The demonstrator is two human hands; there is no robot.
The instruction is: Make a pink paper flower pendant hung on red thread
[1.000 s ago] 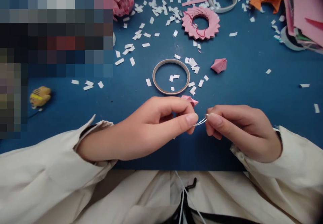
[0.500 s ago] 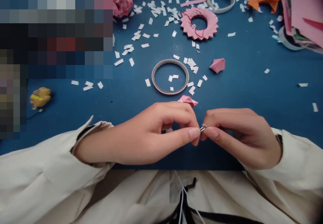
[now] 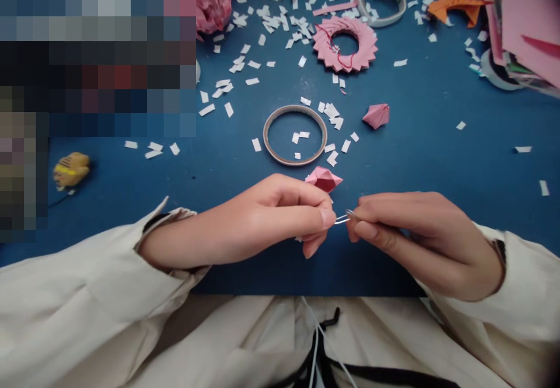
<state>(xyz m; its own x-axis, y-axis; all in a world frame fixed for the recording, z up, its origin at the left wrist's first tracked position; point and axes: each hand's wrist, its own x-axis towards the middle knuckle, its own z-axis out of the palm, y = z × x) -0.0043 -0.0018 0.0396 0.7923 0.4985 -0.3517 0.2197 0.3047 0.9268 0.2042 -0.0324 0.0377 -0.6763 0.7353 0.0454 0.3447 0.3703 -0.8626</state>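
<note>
A thin silvery wire (image 3: 343,219) stretches in two strands between my hands, with a small bend or loop at its right end. My left hand (image 3: 280,216) pinches one end between thumb and forefinger. The other end sits in the closed fingertips of my right hand (image 3: 415,239). Whether it is a clip or plain wire, I cannot tell. Just beyond my left fingers lies a folded pink paper piece (image 3: 322,179), and a similar pink folded piece (image 3: 377,116) rests farther off to the right.
A tape ring (image 3: 265,137) lies ahead on the blue table (image 3: 175,201), with small white paper scraps around it. Farther back are a pink folded paper wreath (image 3: 321,44), another tape ring (image 3: 380,24) and an orange paper figure (image 3: 459,9). A yellow striped object (image 3: 72,169) is at left.
My left hand has drawn back to the left, so the gap between the hands is wider and more of the wire shows. The right hand has shifted slightly right.
</note>
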